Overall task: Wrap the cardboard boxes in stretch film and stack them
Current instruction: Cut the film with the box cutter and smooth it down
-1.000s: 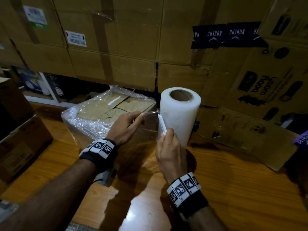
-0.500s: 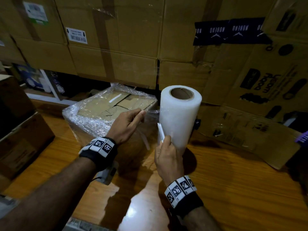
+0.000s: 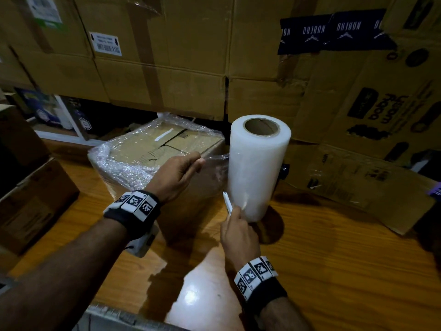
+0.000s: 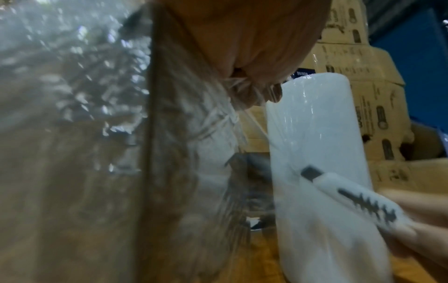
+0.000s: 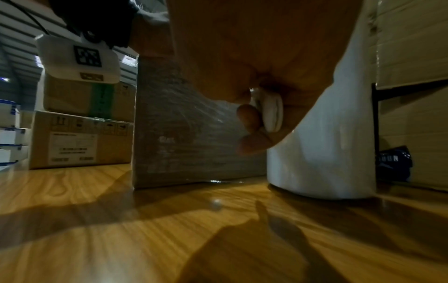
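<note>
A film-wrapped cardboard box (image 3: pixel 152 154) sits on the wooden table (image 3: pixel 334 271). To its right a white stretch film roll (image 3: pixel 257 168) stands upright. A strip of film (image 3: pixel 214 158) runs from the roll to my left hand (image 3: pixel 176 173), which pinches it at the box's top right edge (image 4: pixel 244 84). My right hand (image 3: pixel 238 232) grips a white utility knife (image 3: pixel 227 203) low beside the roll, its tip at the film. The left wrist view shows the knife (image 4: pixel 349 197) against the roll (image 4: pixel 320 153). In the right wrist view my fingers curl round the knife's end (image 5: pixel 270 113).
Large cardboard cartons (image 3: pixel 167 56) are stacked right behind the box and roll. A flattened printed carton (image 3: pixel 372 163) leans at the right. A brown box (image 3: pixel 31 206) sits at the left table edge. More cartons (image 5: pixel 80 137) stand beyond the table's left side.
My right hand has drawn the knife down along the roll from its middle to near its base. My left hand keeps the film pulled taut at the box's edge.
</note>
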Demonstrator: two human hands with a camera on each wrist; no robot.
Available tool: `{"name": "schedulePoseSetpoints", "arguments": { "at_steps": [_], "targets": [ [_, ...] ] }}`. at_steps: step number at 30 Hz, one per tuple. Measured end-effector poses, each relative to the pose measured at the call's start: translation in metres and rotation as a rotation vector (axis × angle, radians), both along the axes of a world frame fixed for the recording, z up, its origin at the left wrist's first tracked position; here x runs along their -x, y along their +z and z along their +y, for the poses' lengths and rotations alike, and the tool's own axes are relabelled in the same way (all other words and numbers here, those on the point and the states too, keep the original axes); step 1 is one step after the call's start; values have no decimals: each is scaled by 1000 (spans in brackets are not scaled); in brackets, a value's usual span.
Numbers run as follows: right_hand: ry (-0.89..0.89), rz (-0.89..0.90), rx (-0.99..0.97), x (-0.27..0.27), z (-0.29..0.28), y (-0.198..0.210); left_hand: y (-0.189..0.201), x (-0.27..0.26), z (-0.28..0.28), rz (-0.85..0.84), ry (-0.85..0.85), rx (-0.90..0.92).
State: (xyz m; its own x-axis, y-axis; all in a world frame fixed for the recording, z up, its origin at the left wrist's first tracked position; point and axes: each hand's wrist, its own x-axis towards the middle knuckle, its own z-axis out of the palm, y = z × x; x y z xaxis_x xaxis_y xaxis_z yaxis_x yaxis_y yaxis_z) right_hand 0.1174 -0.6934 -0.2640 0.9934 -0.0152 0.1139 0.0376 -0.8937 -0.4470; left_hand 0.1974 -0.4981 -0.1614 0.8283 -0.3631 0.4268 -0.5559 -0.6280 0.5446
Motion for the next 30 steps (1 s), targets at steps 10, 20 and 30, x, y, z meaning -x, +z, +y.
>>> {"name": "schedulePoseSetpoints", "arguments": {
  "at_steps": [10, 20, 30],
  "targets": [
    [5, 223, 23, 19, -8, -24, 3, 0, 9, -12, -9, -8],
    [18, -182, -116, 45, -22, 39, 7, 6, 18, 18, -7, 24],
    [2, -447, -100, 6, 12, 75, 6, 7, 16, 41, 7, 48]
  ]
}}
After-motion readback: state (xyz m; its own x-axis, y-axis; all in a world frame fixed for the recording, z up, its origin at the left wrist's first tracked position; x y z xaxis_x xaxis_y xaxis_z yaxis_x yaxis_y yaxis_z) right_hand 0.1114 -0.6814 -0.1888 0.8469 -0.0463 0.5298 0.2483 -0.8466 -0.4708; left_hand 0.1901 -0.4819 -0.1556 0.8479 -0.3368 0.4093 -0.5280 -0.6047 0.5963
